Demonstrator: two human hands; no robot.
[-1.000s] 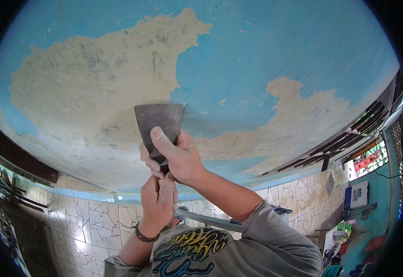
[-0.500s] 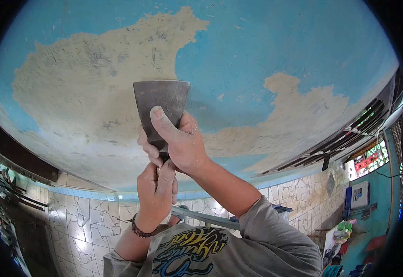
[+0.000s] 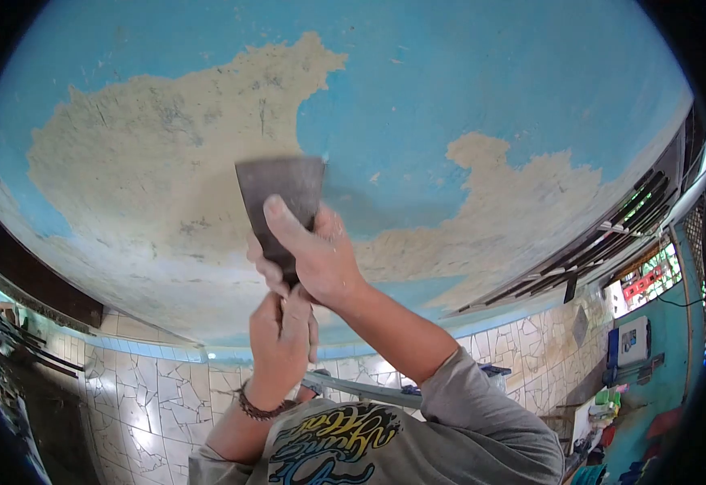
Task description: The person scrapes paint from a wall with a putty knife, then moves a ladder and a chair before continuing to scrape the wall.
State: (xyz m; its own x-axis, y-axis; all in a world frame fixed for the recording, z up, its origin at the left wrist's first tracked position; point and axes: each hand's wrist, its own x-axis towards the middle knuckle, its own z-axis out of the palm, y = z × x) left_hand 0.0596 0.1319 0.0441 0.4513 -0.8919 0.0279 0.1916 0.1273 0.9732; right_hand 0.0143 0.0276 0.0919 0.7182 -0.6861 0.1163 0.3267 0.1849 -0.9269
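Observation:
A wide, dark metal scraper [image 3: 282, 190] points upward, its straight blade edge at the wall surface. My right hand [image 3: 321, 255] is wrapped round the lower blade and neck, thumb laid flat on the blade face and fingers behind it. Below it, my left hand [image 3: 280, 331] is closed round the handle, which is mostly hidden by the fingers. Pale dust covers the fingertips. Behind the blade, the wall [image 3: 450, 73] has blue paint with a large bare beige patch [image 3: 151, 162]; the blade lies where patch and paint meet.
Another bare patch [image 3: 514, 186] spreads to the right. Dark slats [image 3: 611, 234] line the right side. Below is a floor of irregular pale tiles [image 3: 143, 404]. A table with assorted items [image 3: 603, 404] stands at lower right, and a long grey bar [image 3: 361, 388] runs behind my body.
The view has shifted slightly, so the wall patches sit lower. The scraper and both hands appear a little lower, with my left hand also farther right. Both grips stay the same.

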